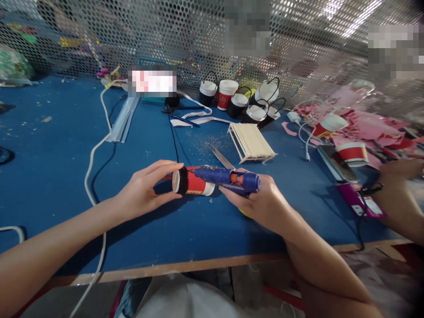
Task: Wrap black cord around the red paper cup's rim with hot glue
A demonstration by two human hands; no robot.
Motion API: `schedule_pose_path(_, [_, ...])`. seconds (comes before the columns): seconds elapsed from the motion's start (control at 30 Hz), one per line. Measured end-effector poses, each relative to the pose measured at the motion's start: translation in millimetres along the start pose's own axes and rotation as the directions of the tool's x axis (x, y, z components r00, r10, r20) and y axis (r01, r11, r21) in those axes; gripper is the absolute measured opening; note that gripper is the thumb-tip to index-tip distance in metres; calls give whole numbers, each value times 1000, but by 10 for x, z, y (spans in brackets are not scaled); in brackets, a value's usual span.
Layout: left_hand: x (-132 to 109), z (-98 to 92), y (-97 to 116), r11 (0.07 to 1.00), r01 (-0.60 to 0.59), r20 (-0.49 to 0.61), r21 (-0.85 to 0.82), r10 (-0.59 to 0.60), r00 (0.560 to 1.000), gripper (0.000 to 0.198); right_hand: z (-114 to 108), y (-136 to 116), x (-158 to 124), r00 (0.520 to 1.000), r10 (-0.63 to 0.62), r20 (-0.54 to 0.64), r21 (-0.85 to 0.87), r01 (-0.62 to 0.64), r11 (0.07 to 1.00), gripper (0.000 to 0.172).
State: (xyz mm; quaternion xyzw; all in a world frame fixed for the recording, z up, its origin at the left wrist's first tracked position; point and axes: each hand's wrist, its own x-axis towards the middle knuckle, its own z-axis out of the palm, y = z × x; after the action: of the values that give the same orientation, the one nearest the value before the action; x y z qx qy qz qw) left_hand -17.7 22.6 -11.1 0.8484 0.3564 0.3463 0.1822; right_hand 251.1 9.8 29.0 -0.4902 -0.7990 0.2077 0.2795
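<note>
A red paper cup (198,186) lies on its side over the blue table, a black cord wound around the end by its base. My left hand (149,187) grips that base end between thumb and fingers. In my right hand (261,194) is a blue hot glue gun (228,177), its nozzle pointing left at the black band on the cup. Whether the nozzle touches the band, I cannot tell. Scissors (223,158) lie just beyond the glue gun, their handles partly hidden by my right hand. A black cord (174,141) runs back from the cup across the table.
Several cups with black handles (238,105) stand at the back by the perforated metal screen (185,39). A small wooden-stick rack (253,141), clear glue sticks (124,119) and a white cable (88,172) lie around. A co-worker's hand (400,176) is at right, near a phone (338,163).
</note>
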Motion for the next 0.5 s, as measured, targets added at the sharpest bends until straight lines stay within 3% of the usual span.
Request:
schedule_pose_path(0.23, [-24,14,10,991,-82,19,103,80,997,50,-26,-50,66,999,-18,44,9,17,1000,18])
schedule_pose_path(0.5, [-8,14,-3,973,-106,2,205,108,994,47,-48,1,156,972,220,86,150,-231,961,27])
